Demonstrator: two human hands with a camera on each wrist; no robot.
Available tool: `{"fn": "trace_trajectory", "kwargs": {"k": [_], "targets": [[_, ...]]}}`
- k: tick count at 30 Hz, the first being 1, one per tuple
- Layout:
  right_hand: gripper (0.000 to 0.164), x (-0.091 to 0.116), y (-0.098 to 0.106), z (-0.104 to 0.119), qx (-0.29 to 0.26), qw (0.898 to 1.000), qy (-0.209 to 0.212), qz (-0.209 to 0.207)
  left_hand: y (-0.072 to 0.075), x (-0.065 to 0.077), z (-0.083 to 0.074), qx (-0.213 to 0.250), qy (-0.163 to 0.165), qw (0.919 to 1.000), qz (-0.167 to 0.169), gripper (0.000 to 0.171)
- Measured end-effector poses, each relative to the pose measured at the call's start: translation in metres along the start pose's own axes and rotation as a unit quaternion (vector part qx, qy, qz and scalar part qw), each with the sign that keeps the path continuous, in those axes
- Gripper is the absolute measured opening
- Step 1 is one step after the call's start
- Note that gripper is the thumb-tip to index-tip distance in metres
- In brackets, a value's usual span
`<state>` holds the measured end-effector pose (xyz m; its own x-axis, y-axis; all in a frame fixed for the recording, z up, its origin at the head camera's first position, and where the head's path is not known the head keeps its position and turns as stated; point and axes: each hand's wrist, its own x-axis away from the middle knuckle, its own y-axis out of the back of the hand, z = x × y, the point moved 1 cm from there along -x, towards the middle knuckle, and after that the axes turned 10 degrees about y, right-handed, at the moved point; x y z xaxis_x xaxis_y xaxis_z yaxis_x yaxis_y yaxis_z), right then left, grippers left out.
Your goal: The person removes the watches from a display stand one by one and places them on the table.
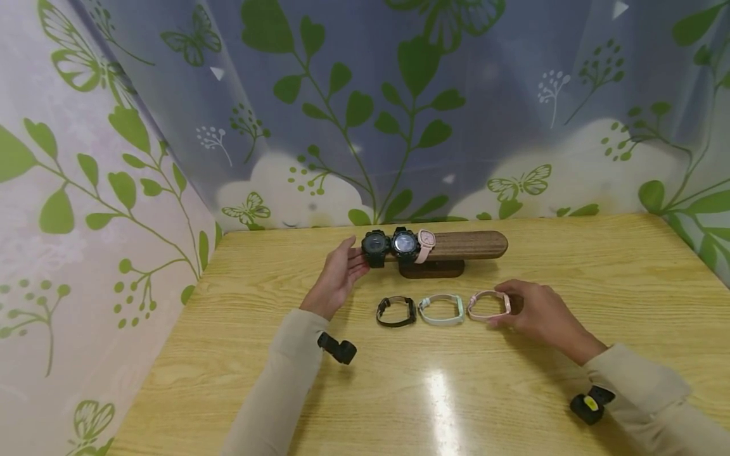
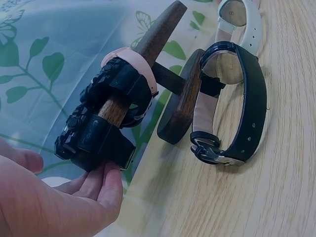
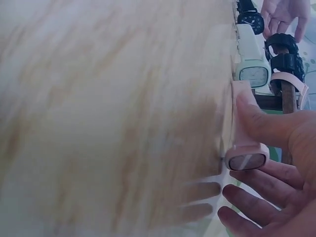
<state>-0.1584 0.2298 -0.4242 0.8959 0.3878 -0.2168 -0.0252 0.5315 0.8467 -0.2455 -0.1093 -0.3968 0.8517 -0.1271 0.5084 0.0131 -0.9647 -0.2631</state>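
Note:
A wooden watch stand (image 1: 473, 244) bears two black chunky watches (image 1: 375, 247) and a pink square watch (image 1: 426, 244) on its left half. My left hand (image 1: 338, 278) is at the bar's left end, its fairly straight fingers touching the underside of the outermost black watch (image 2: 94, 140). On the table before the stand, a black-strapped watch (image 1: 396, 311), a mint-green watch (image 1: 441, 310) and a second pink watch (image 1: 488, 305) stand on their sides in a row. My right hand (image 1: 538, 313) pinches that pink watch (image 3: 248, 160) between thumb and fingers, at its case end.
The stand's foot (image 1: 431, 269) rests on the wooden table (image 1: 399, 392) behind the row of watches. A leaf-patterned curtain (image 1: 365, 114) hangs along the table's back edge, and another patterned cloth (image 1: 114, 209) borders the left side.

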Motion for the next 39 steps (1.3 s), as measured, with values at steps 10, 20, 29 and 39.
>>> {"fn": "trace_trajectory", "kwargs": {"k": [10, 20, 29, 39], "targets": [[0.07, -0.005, 0.017, 0.001, -0.042, 0.998, -0.031, 0.019, 0.0, 0.001, 0.0, -0.004, -0.003, 1.0, 0.001, 0.065], [0.072, -0.021, 0.03, -0.004, -0.056, 0.997, -0.05, -0.02, -0.002, 0.001, 0.0, 0.0, -0.001, 1.0, 0.001, 0.066], [0.07, -0.043, 0.034, -0.007, -0.057, 0.996, -0.053, -0.053, -0.003, 0.003, -0.001, -0.005, -0.001, 1.0, 0.0, 0.066], [0.07, -0.053, 0.034, -0.014, -0.158, 0.982, -0.076, -0.068, -0.001, 0.003, -0.002, -0.007, 0.001, 1.0, 0.001, 0.065]]}}
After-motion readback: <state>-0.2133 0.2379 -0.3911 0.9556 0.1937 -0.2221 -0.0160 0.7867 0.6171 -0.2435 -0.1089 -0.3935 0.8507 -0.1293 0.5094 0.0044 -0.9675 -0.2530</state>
